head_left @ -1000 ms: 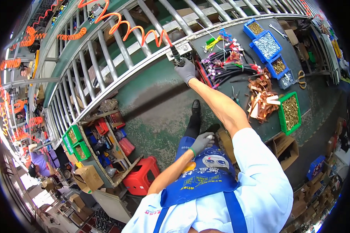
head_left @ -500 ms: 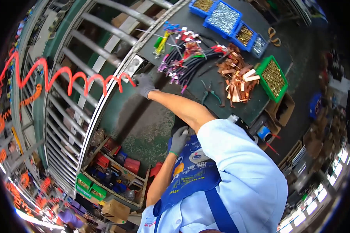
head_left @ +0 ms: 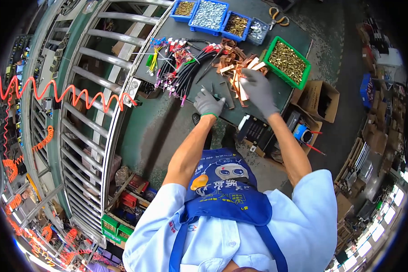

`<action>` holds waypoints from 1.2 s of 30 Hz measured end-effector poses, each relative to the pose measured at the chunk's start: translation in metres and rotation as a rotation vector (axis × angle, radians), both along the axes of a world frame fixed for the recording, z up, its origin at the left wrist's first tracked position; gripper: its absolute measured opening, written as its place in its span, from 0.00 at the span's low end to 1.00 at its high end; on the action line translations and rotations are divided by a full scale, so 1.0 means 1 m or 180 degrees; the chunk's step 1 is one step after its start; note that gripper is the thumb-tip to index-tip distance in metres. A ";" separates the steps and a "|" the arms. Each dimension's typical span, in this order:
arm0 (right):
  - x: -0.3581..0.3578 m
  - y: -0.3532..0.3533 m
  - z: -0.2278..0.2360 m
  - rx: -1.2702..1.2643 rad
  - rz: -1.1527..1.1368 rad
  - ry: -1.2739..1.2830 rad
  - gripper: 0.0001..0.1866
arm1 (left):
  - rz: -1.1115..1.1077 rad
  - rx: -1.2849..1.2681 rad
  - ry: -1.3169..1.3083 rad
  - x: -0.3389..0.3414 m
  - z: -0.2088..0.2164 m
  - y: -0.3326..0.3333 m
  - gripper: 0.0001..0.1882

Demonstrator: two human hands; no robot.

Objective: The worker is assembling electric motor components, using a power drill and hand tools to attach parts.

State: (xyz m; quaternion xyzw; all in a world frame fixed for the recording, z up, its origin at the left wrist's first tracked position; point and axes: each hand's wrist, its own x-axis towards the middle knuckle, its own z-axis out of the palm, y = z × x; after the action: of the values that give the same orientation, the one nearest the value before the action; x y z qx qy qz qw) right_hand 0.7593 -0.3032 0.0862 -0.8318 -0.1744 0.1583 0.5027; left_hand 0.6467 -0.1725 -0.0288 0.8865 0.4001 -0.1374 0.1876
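Note:
My left hand (head_left: 209,103), in a grey glove, rests at the near edge of the dark green table (head_left: 240,117), fingers stretched and slightly apart. Pliers (head_left: 213,89) lie just beyond it, their handles partly covered by the hand. My right hand (head_left: 260,93), also gloved, reaches over the near right side of a heap of flat copper pieces (head_left: 231,63). Its fingertips are at the heap but blurred, so a grip cannot be made out. A bent copper strip (head_left: 227,94) lies between the two hands. Black cables with coloured ends (head_left: 181,72) lie left of the heap.
A green bin of brass-coloured parts (head_left: 302,81) stands right of the heap. Blue bins (head_left: 208,28) and scissors (head_left: 279,18) are at the back. Left are a roller conveyor (head_left: 99,77) and a red coiled hose (head_left: 61,93). A cardboard box (head_left: 331,97) stands right of the table.
My right hand has moved from the red hose's end to the copper heap. My left hand has gone from my apron to the table edge. The view has shifted.

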 end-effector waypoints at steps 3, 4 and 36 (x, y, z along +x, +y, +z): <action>-0.012 -0.095 0.004 0.0171 -0.0653 0.0060 0.18 | 0.0152 -0.0170 0.0087 0.014 -0.003 -0.004 0.50; -0.023 -0.122 -0.002 0.0188 -0.0690 0.0077 0.18 | 0.0194 -0.0139 0.0207 0.013 -0.004 -0.001 0.50; -0.178 -0.211 -0.030 -0.0305 -0.1363 0.0600 0.21 | -0.1030 0.0555 -0.0409 0.010 -0.045 0.037 0.35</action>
State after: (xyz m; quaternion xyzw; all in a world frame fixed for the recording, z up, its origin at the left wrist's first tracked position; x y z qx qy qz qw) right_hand 0.5817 -0.5141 0.0565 -0.8542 0.0614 0.1331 0.4988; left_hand 0.6566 -0.1356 -0.0743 0.9591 0.2500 -0.0737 0.1107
